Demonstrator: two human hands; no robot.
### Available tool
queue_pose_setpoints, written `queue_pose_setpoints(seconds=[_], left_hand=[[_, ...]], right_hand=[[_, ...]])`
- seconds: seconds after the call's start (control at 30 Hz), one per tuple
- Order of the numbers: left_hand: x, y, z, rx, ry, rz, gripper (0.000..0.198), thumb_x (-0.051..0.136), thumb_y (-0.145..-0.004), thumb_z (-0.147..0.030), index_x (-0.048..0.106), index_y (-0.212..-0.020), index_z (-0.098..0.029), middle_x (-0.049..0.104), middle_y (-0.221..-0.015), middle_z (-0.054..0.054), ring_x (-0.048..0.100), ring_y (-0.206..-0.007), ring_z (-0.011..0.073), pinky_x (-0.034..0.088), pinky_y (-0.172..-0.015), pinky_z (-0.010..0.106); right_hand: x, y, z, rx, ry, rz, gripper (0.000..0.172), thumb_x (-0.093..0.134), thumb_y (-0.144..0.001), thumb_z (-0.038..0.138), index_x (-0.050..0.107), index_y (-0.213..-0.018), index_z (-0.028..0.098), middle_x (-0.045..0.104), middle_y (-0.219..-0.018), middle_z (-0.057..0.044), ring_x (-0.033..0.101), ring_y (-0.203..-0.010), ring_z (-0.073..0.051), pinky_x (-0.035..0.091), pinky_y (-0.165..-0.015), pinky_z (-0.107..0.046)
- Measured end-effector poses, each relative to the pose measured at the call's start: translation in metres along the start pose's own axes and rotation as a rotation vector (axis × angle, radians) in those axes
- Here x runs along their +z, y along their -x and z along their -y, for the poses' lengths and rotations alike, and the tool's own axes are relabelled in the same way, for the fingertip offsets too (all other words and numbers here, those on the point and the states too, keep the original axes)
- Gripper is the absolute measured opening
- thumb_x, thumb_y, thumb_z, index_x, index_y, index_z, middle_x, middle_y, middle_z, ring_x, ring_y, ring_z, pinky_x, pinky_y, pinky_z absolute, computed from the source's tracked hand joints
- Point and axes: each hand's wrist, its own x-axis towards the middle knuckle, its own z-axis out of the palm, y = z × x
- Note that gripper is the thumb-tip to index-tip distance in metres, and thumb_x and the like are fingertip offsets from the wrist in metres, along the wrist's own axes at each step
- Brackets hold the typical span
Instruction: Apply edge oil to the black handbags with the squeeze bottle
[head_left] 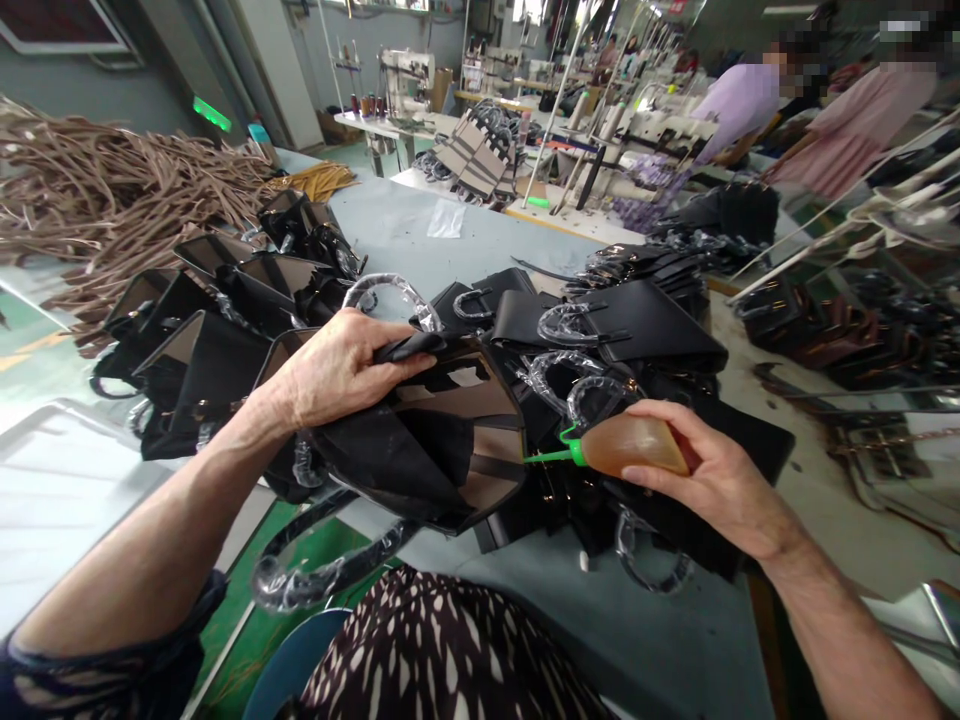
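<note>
A black handbag lies tilted in front of me with its mouth toward the right, showing a beige-brown lining. My left hand is closed on the bag's upper edge, fingers wrapped over a fold of black material. In my right hand is a squeeze bottle of amber liquid with a green cap and thin green nozzle. The nozzle's tip is at the right edge of the bag's opening; whether it touches, I cannot tell. Plastic-wrapped handles hang from the bag's near side.
More black handbags with wrapped handles crowd the table on the right, and others stand at left. Brown straps are heaped at far left. A white bin sits near my left arm. Sewing machines and two people are beyond.
</note>
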Motion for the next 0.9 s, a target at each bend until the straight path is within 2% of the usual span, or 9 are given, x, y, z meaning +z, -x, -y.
queue_pose_setpoints(seconds=[0.17, 0.4, 0.63, 0.9], left_hand=[[0.002, 0.002, -0.002, 0.036, -0.061, -0.026, 0.029, 0.051, -0.084, -0.034, 0.052, -0.061, -0.016, 0.032, -0.048, -0.007, 0.027, -0.046, 0.0057, 0.024, -0.045, 0.019], [0.004, 0.005, -0.005, 0.055, -0.095, -0.056, 0.028, 0.05, -0.085, -0.033, 0.062, -0.07, -0.013, 0.04, -0.049, -0.006, 0.029, -0.045, 0.0053, 0.027, -0.046, 0.019], [0.009, 0.013, -0.002, 0.182, -0.189, -0.135, 0.017, 0.05, -0.083, -0.022, 0.065, -0.081, -0.014, 0.062, -0.065, 0.0, 0.05, -0.055, 0.0086, 0.038, -0.055, 0.02], [0.013, 0.024, -0.003, 0.206, -0.351, -0.167, 0.026, 0.044, -0.078, -0.018, 0.063, -0.096, -0.015, 0.066, -0.079, 0.004, 0.06, -0.071, 0.0147, 0.045, -0.064, 0.024]], right_hand=[[0.003, 0.005, -0.005, 0.026, -0.023, 0.029, 0.049, 0.072, -0.076, 0.047, 0.052, -0.118, 0.031, 0.061, -0.108, -0.001, 0.062, -0.09, -0.023, 0.051, -0.079, -0.031], [0.005, 0.007, -0.004, 0.044, -0.072, 0.065, 0.049, 0.071, -0.076, 0.046, 0.051, -0.118, 0.031, 0.061, -0.109, -0.001, 0.061, -0.094, -0.024, 0.05, -0.081, -0.032], [0.008, 0.012, -0.001, 0.095, -0.125, 0.08, 0.049, 0.071, -0.075, 0.047, 0.052, -0.116, 0.03, 0.062, -0.104, 0.0, 0.062, -0.09, -0.023, 0.05, -0.078, -0.029], [0.015, 0.018, -0.005, 0.174, -0.222, 0.072, 0.05, 0.073, -0.073, 0.046, 0.052, -0.115, 0.03, 0.061, -0.104, 0.0, 0.06, -0.092, -0.022, 0.05, -0.078, -0.028]])
